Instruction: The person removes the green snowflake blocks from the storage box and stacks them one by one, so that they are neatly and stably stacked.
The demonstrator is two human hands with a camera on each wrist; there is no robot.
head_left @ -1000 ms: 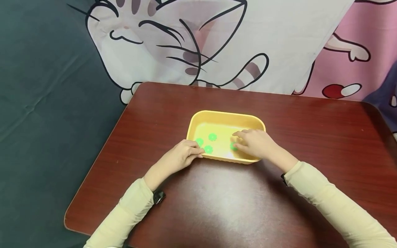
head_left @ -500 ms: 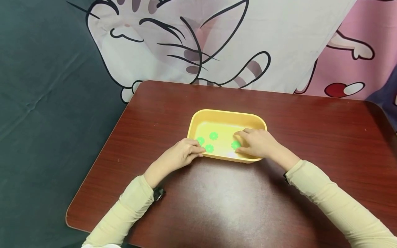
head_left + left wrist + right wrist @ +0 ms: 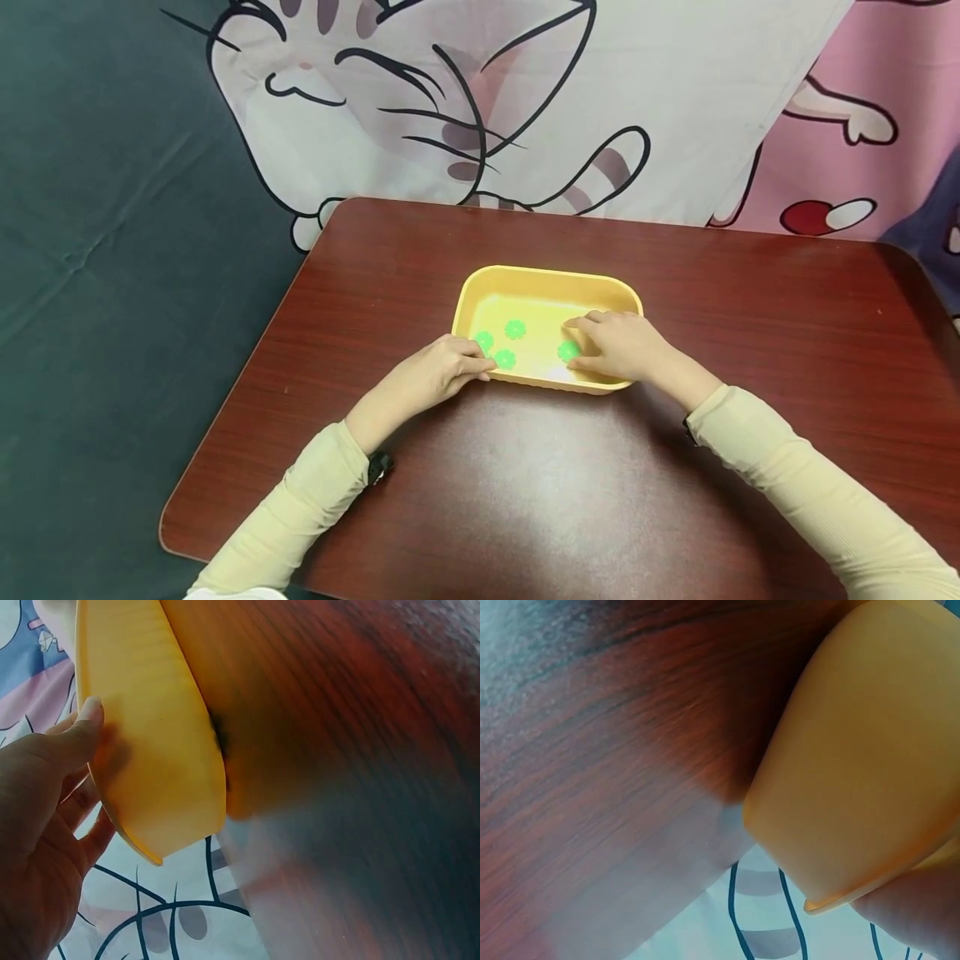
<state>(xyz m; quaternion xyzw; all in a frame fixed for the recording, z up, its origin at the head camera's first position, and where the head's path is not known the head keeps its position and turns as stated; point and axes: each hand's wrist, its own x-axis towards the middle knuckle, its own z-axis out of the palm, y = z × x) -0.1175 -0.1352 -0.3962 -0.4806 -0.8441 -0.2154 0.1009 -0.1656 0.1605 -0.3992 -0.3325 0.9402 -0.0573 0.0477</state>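
A yellow rectangular plastic basin (image 3: pixel 547 285) sits on the table. On its floor lie several flat green flower-shaped pieces (image 3: pixel 515 330), most of them towards the left end. My left hand (image 3: pixel 437 372) grips the basin's near-left rim; in the left wrist view the thumb (image 3: pixel 91 712) presses the outer wall, with the fingers over the rim. My right hand (image 3: pixel 622 343) reaches over the right end, thumb and fingers spread apart beside a single green piece (image 3: pixel 568 351). Only a bit of the right hand (image 3: pixel 915 907) shows in the right wrist view, beside the basin's rim.
The table (image 3: pixel 360 275) is dark reddish-brown wood with rounded corners. Behind it hangs a cloth (image 3: pixel 675 108) printed with cartoon cats, and a dark green cloth (image 3: pixel 112 292) covers the left side. Black bands (image 3: pixel 378 467) show at the wrists.
My right thumb has shifted slightly off the green piece at the right, which now shows more fully. The left hand has stayed on the rim.
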